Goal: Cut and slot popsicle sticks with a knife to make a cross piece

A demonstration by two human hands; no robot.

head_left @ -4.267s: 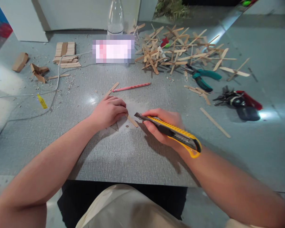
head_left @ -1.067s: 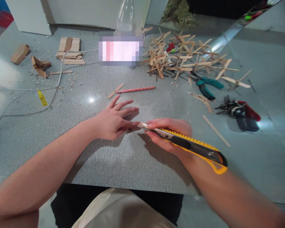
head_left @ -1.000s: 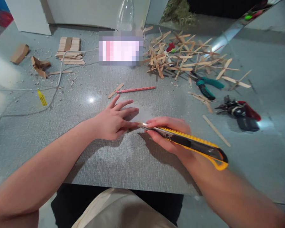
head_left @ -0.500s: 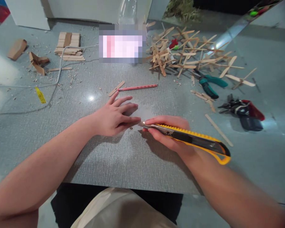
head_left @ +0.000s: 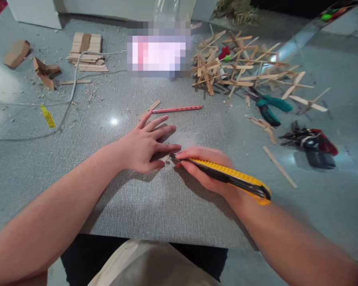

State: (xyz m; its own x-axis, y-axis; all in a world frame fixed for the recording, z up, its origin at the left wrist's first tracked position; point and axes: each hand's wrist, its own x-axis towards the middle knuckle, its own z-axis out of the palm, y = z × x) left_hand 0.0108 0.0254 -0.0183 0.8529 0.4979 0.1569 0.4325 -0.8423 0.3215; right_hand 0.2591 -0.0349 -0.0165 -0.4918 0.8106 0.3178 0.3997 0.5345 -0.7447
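My right hand [head_left: 207, 167] is closed around a yellow and black box cutter [head_left: 226, 174]. Its blade points left and meets the table by my left fingertips. My left hand [head_left: 146, 145] lies on the table with its fingers spread. Between its thumb and index finger, at the blade tip, shows a small pale sliver [head_left: 167, 157], perhaps wood; the rest of it is hidden. A red pencil [head_left: 179, 109] lies just beyond my left fingers, and a craft stick [head_left: 153, 105] beside it is partly covered by my little finger.
Joined craft sticks [head_left: 238, 71] pile up at the back right, near teal-handled pliers [head_left: 268, 109] and a bunch of keys [head_left: 304, 137]. A stack of craft sticks [head_left: 89, 45] and a white cable [head_left: 76, 79] lie back left. One loose stick [head_left: 279, 167] is at right.
The box cutter's blade has moved slightly left, and its handle end has swung left and turned over a little. My left thumb has parted from the index finger. The view has shifted slightly.
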